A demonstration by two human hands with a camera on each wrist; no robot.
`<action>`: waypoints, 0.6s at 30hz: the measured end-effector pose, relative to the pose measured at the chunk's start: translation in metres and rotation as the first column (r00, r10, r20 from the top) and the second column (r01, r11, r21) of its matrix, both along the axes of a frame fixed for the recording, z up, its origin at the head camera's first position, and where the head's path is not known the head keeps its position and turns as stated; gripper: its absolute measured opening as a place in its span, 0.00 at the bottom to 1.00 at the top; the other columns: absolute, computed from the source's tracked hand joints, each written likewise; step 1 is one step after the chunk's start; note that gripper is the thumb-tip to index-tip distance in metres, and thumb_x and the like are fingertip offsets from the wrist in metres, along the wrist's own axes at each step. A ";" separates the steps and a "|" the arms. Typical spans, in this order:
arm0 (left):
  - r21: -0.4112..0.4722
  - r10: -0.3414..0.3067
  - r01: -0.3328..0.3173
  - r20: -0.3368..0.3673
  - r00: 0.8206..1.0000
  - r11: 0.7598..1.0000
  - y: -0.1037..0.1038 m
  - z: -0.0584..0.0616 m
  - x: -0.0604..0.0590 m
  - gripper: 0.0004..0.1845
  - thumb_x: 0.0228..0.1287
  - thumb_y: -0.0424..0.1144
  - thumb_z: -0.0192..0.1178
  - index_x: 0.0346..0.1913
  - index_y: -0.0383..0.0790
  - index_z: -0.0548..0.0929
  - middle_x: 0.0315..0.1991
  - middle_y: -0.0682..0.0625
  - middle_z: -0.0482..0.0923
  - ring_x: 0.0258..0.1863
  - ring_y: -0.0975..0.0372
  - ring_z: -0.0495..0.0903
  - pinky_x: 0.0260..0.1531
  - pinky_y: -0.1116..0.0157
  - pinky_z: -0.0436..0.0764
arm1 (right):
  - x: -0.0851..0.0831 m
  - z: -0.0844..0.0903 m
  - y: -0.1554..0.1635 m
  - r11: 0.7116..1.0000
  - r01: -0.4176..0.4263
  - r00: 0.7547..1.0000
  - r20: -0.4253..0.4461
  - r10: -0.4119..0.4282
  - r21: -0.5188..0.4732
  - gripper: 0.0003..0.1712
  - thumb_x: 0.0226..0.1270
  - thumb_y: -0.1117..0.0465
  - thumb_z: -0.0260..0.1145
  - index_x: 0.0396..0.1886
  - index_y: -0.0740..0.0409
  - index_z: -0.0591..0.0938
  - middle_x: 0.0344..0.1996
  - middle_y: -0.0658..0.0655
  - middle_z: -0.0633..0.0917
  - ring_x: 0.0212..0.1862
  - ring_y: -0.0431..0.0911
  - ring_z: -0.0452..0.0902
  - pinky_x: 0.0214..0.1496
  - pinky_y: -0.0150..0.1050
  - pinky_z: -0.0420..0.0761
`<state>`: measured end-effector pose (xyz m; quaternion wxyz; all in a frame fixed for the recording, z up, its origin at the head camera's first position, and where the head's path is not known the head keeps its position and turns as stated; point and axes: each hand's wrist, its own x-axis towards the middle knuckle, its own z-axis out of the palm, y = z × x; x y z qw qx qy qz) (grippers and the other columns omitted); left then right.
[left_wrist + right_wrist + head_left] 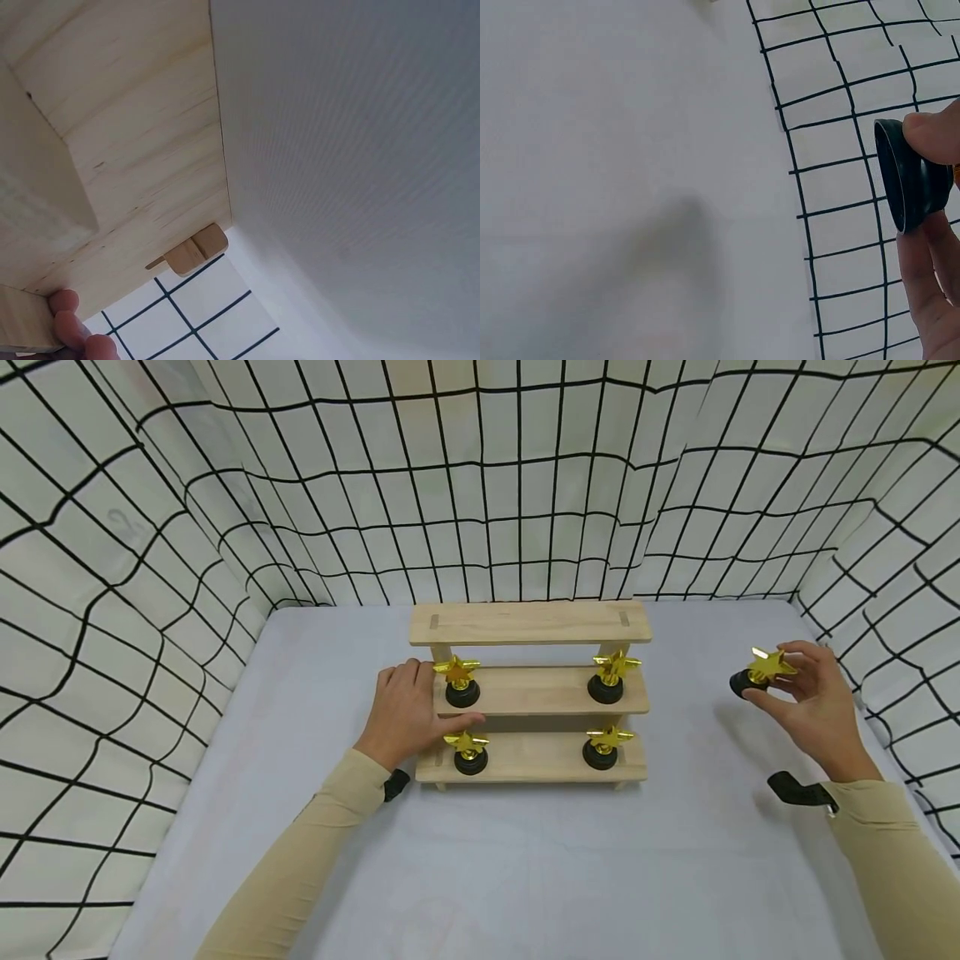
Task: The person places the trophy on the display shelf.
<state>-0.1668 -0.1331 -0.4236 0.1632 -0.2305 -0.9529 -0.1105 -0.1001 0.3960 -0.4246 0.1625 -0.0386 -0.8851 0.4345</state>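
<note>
A light wooden three-tier shelf (pixel 532 625) stands on the white-covered table. My left hand (pixel 405 710) grips its left end, thumb lying over the middle board; in the left wrist view, fingertips (pixel 67 328) curl at the wood's edge. My right hand (pixel 817 710) pinches a gold star trophy (pixel 767 667) by its black base (pixel 915 176), tilted, above the table right of the shelf. On the middle board stand one trophy (pixel 462 683) at left and another (pixel 606 678) at right. The lowest board carries a trophy (pixel 471 755) at left and one (pixel 601 750) at right.
White walls with a black grid (pixel 517 485) enclose the table (pixel 525 868) at the back and both sides. The right forearm is close to the right wall. A black strap (pixel 801 791) sits at the right wrist.
</note>
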 end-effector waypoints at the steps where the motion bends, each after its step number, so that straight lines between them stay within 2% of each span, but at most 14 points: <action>1: 0.002 0.001 -0.001 0.000 1.000 1.000 0.000 0.000 0.000 0.50 0.43 0.78 0.69 0.49 0.32 0.77 0.40 0.40 0.77 0.44 0.45 0.79 0.51 0.48 0.71 | 0.000 0.002 -0.001 1.000 -0.005 1.000 -0.004 0.005 0.000 0.49 0.57 0.75 0.77 0.74 0.48 0.65 0.53 0.27 0.73 0.48 0.19 0.76 0.52 0.10 0.72; 6: 0.000 0.002 -0.002 0.001 1.000 1.000 -0.001 0.000 0.001 0.51 0.44 0.78 0.68 0.50 0.32 0.77 0.40 0.40 0.77 0.44 0.45 0.79 0.51 0.48 0.71 | -0.003 0.011 -0.007 0.999 -0.050 0.997 -0.062 0.051 0.008 0.51 0.53 0.80 0.76 0.74 0.54 0.65 0.56 0.30 0.73 0.51 0.20 0.76 0.54 0.10 0.72; 12: 0.004 0.002 -0.002 -0.007 1.000 1.000 -0.001 0.000 0.002 0.51 0.44 0.79 0.68 0.49 0.31 0.77 0.40 0.40 0.78 0.44 0.45 0.79 0.50 0.48 0.71 | -0.006 0.026 -0.018 0.991 -0.131 0.982 -0.137 0.132 0.020 0.52 0.49 0.85 0.75 0.73 0.60 0.65 0.58 0.33 0.73 0.53 0.23 0.77 0.56 0.11 0.73; 15: -0.003 0.004 -0.004 -0.010 1.000 1.000 -0.001 0.000 0.002 0.54 0.46 0.84 0.61 0.49 0.32 0.77 0.40 0.40 0.78 0.44 0.46 0.80 0.49 0.49 0.71 | -0.007 0.034 -0.025 0.988 -0.153 0.976 -0.153 0.156 0.028 0.52 0.49 0.85 0.75 0.73 0.60 0.66 0.57 0.34 0.74 0.53 0.24 0.77 0.56 0.12 0.73; 18: -0.012 0.008 -0.008 -0.012 1.000 1.000 -0.001 0.000 0.001 0.59 0.47 0.91 0.48 0.49 0.32 0.77 0.40 0.41 0.78 0.43 0.46 0.80 0.49 0.50 0.71 | -0.008 0.043 -0.031 0.984 -0.177 0.970 -0.166 0.179 0.027 0.51 0.48 0.85 0.75 0.73 0.60 0.66 0.57 0.34 0.75 0.54 0.25 0.78 0.57 0.12 0.73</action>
